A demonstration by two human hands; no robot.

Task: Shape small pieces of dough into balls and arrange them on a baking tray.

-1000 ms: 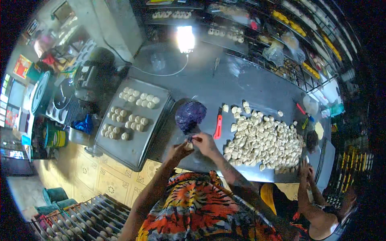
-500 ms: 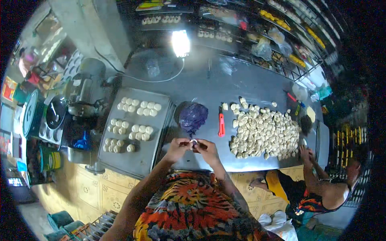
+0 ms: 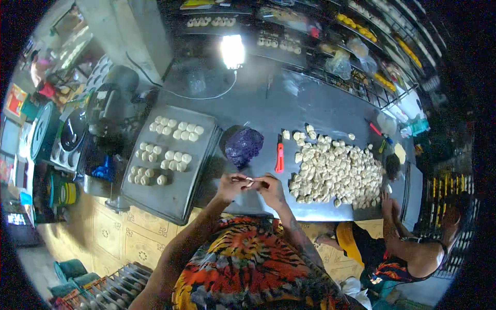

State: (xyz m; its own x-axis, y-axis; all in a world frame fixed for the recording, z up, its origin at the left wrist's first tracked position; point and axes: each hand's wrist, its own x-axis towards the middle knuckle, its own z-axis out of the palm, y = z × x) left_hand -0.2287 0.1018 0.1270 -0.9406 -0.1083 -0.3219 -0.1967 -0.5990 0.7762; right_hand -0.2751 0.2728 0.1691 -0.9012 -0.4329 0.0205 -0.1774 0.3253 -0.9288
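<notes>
My left hand (image 3: 231, 185) and my right hand (image 3: 270, 189) meet over the near edge of the steel table (image 3: 320, 108), both pinching one small pale dough piece (image 3: 249, 182) between the fingertips. Just beyond them lies a mound of purple filling (image 3: 244, 146). A large heap of pale dough pieces (image 3: 336, 169) spreads to the right. An orange-handled knife (image 3: 279, 157) lies between the filling and the heap. To the left, a grey baking tray (image 3: 178, 194) carries rows of shaped dough balls (image 3: 173, 130).
Another person (image 3: 408, 253) sits low at the right, a hand on the table's edge near the heap. Machines and a round scale (image 3: 70, 135) stand at the left. Racks with goods (image 3: 361, 31) line the back. A lamp (image 3: 232, 50) glares on the table.
My hands have drawn together at the table's near edge and now work one dough piece. The view has shifted slightly; the tray and heap stay put.
</notes>
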